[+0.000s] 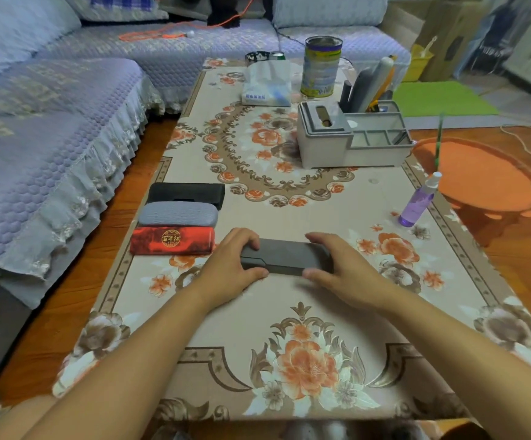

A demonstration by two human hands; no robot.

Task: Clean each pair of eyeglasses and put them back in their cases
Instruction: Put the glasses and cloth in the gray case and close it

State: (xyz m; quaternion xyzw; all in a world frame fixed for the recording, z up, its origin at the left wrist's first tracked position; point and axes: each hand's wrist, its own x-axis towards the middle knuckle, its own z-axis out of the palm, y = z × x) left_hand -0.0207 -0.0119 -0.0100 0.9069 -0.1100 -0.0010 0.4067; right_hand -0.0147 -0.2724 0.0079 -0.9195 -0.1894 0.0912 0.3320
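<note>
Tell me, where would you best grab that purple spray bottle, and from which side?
Grip the spray bottle round its purple body, below the white nozzle, coming from the side with the right hand. It stands roughly upright near the table's right edge with bare cloth around it, so a sideways wrap looks easy. The slim top would likely slip or tip.
</note>
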